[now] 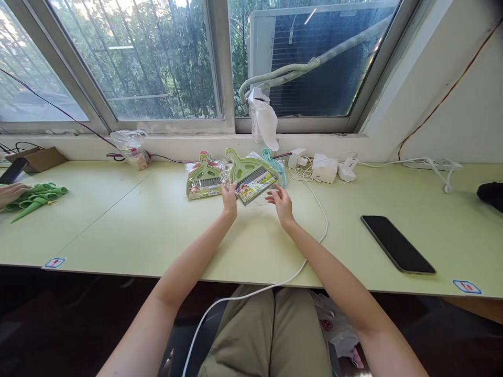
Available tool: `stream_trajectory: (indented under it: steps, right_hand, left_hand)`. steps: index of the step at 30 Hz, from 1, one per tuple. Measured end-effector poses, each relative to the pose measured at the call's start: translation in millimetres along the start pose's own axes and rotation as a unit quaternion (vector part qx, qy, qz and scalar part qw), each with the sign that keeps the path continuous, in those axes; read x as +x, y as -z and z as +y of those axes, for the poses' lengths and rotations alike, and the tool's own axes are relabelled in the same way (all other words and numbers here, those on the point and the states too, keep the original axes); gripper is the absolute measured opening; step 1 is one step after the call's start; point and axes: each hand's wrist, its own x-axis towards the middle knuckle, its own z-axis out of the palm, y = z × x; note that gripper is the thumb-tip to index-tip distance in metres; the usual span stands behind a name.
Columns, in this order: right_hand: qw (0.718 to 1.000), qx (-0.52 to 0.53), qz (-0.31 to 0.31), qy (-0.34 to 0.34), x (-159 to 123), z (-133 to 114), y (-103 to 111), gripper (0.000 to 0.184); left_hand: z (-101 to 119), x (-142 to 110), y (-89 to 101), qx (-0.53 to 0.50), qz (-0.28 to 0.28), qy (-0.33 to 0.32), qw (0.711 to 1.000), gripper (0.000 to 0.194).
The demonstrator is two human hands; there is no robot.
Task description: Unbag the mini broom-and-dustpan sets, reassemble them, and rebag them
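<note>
A green dustpan-and-brush set (254, 175) in clear plastic wrap is tilted above the table, its handle pointing to the back left. My left hand (229, 198) grips its lower left corner. My right hand (280, 202) is by its right end with fingers apart; the wrap's loose edge is close to the fingertips. To the left lies a second wrapped green dustpan set (204, 180), with a red one (204, 154) showing behind it. Partly hidden behind the held set is a blue-green dustpan set (275, 163).
A black phone (397, 244) lies at the right. A white cable (326, 225) crosses the table and hangs over its front edge. White adapters (325, 167) stand at the back. At far left, another person's hand (13, 195) touches green rolled pieces (37, 198).
</note>
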Motion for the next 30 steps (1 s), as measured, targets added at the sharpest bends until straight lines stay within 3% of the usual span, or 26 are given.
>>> stream_trajectory:
  steps: [2,8,12,16,20,27,30]
  right_hand:
    - [0.997,0.071,0.017,-0.022,3.8,2.6,2.4,0.046]
    - [0.974,0.175,0.081,-0.117,12.5,8.4,8.8,0.039]
    - [0.963,0.225,0.122,-0.084,10.9,5.8,6.5,0.029]
    - [0.963,0.242,0.101,-0.056,2.4,-0.1,1.3,0.026]
    - [0.964,0.241,0.075,-0.089,-4.0,-2.4,-2.3,0.03]
    - [0.974,0.166,0.095,-0.121,-6.3,4.4,-4.1,0.024]
    - [0.972,0.168,0.101,-0.127,-9.7,4.5,-6.3,0.025]
  left_hand:
    - [3.0,-3.6,-3.1,-0.022,-0.016,0.025,0.999,0.048]
    - [6.4,-8.3,-5.9,-0.048,-0.153,0.077,0.984,0.053]
    - [5.0,-8.0,-4.4,-0.049,-0.208,0.08,0.974,0.062]
    - [1.4,-7.4,-2.4,-0.053,-0.228,0.071,0.97,0.062]
    - [-4.1,-6.4,-3.8,-0.053,-0.215,0.083,0.972,0.045]
    - [-15.3,13.3,4.0,0.034,-0.071,0.102,0.992,0.033]
    - [-17.5,21.3,10.6,0.071,-0.052,0.078,0.993,0.03]
